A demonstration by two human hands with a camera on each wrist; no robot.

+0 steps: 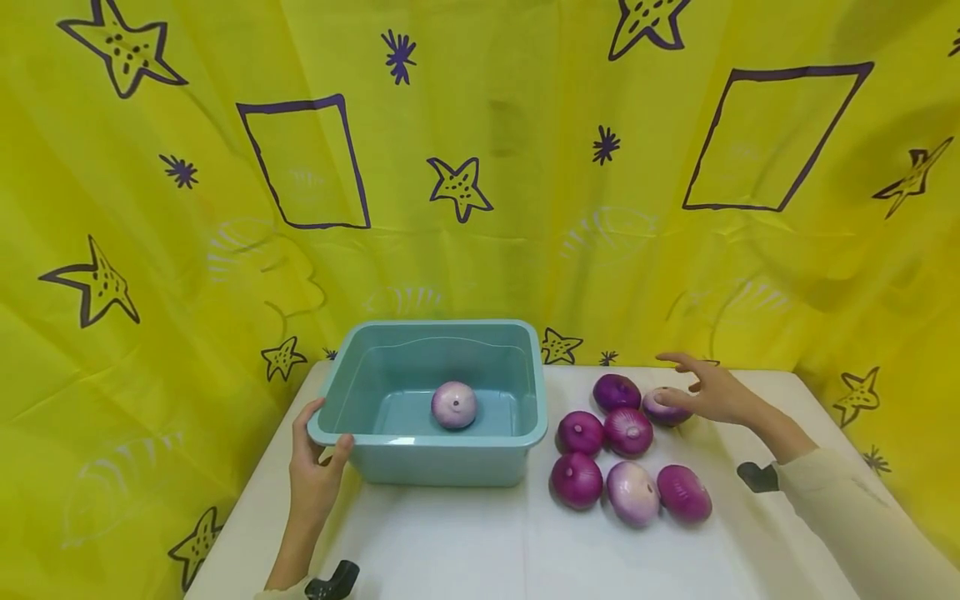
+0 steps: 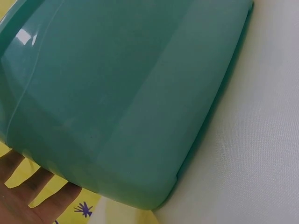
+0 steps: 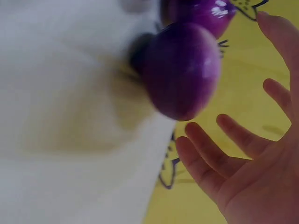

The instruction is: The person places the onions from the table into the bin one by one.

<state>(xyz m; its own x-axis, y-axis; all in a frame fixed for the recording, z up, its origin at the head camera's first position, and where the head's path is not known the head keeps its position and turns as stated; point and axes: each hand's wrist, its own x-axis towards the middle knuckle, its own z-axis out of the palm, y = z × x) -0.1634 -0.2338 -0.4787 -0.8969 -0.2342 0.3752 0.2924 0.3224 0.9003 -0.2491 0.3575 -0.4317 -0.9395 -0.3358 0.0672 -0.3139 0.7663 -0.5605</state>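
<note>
A blue-green plastic basin [image 1: 435,463] stands on the left of the white table, with one pale purple onion [image 1: 453,405] inside. My left hand [image 1: 315,479] holds its front left corner, thumb at the front rim and fingers along the left side; several fingers [image 2: 39,184] show beside the basin wall [image 2: 121,102] in the left wrist view. To the right, my right hand [image 1: 716,396] hovers with spread fingers at the rearmost right onion [image 1: 663,410], which it partly covers. In the right wrist view a purple onion [image 3: 182,70] sits just beyond the fingertips, and the palm holds nothing.
Several more red onions [image 1: 628,432] lie grouped right of the basin, one of them paler [image 1: 633,493] at the front. A yellow curtain [image 1: 480,250] with drawn stars hangs close behind the white table [image 1: 450,542] and along its sides.
</note>
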